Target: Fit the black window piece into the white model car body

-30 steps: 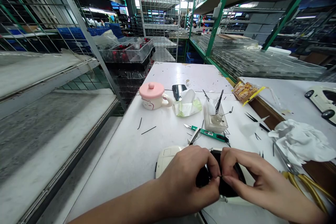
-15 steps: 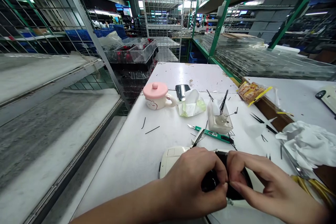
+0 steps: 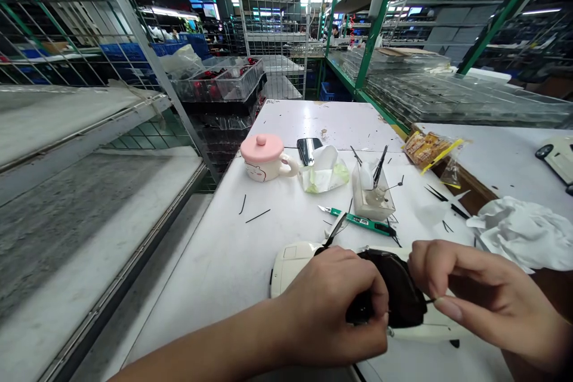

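A cream model car (image 3: 293, 259) with a black middle part (image 3: 396, 286) lies on the table under my hands. Over its near side, my left hand (image 3: 333, 310) is closed, thumb against fingertips; what it pinches is too small to make out. To the right of the black part, my right hand (image 3: 481, 292) pinches a thin black strip (image 3: 430, 301) between thumb and finger. A narrow pale-and-black piece (image 3: 335, 228) sticks up from the car's far side. Behind the car lies a green craft knife (image 3: 360, 222).
A mug with a pink lid (image 3: 264, 158), a phone (image 3: 308, 150), a tissue pack (image 3: 324, 176) and a small clear box with tools (image 3: 373, 200) stand farther back. Tweezers (image 3: 447, 201) and crumpled white cloth (image 3: 526, 233) lie right. A wire rack (image 3: 179, 125) borders the left.
My right hand has moved away to the right from my left hand, with a thin black strip now showing at its fingertips. My left hand has hardly moved.
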`<state>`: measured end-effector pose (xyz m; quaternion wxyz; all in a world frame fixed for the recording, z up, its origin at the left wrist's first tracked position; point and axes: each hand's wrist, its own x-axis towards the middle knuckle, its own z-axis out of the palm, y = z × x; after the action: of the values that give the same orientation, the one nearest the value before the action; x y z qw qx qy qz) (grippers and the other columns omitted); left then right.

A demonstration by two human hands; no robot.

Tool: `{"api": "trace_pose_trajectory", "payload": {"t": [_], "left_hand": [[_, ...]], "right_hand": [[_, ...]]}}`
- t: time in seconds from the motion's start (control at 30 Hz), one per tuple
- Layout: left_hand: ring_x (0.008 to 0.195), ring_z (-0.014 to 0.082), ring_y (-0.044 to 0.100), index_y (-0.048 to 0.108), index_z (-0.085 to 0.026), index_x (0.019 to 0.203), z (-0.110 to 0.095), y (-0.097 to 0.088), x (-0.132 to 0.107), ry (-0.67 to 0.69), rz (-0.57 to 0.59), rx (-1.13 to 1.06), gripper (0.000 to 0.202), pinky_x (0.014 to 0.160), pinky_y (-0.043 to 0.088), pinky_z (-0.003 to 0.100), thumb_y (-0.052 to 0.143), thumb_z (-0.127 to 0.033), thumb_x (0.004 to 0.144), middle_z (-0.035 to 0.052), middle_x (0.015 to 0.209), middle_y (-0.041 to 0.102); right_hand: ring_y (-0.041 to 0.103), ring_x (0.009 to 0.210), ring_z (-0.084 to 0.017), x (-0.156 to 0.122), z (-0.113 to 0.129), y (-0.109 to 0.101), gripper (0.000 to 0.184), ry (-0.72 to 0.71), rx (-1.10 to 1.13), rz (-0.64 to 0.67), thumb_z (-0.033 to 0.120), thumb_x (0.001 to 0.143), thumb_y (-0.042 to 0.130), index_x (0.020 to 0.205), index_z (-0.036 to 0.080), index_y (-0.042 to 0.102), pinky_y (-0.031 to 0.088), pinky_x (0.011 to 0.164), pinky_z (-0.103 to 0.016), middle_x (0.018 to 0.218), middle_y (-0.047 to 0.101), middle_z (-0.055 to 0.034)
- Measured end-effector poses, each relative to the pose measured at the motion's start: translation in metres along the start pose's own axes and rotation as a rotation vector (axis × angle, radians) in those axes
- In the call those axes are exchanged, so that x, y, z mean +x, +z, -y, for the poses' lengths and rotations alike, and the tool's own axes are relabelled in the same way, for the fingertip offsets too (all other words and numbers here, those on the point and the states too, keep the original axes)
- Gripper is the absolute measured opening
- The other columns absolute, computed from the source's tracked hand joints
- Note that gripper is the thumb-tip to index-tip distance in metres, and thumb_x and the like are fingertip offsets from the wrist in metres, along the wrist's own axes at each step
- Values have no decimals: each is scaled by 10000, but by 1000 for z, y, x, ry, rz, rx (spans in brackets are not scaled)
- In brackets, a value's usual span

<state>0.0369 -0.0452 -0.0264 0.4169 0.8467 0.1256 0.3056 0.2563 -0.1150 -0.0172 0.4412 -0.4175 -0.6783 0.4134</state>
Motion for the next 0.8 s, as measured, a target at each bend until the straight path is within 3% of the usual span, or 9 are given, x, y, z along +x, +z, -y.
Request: {"api": "trace_pose_trajectory", "payload": {"t": [0.2,0.53,0.8], "left_hand": [[679,119,547,451,-203,774,6,-2,4,22,106,42,158,734,426,256,570,-121,709,-22,754,645],[771,139,572,426,-207,776,1,-13,8,-40,59,-35,175,801,446,281,505,-59,726,1,843,675],[939,162,591,529,-204,861,3,-9,9,-9,236,-106,86,906,474,291,588,-144,845,15,933,679]], "right_hand": [[507,640,-121,3,3,-1,148,-2,-1,21,324,951,592,829,260,539,411,562,-223,692,518,21],[546,604,-141,7,6,-10,87,-84,-22,75,240,922,616,849,253,571,458,517,-242,656,543,3],[562,592,-157,9,8,-10,95,-75,-34,55,265,913,626,831,254,579,481,499,-258,635,537,-5]]}}
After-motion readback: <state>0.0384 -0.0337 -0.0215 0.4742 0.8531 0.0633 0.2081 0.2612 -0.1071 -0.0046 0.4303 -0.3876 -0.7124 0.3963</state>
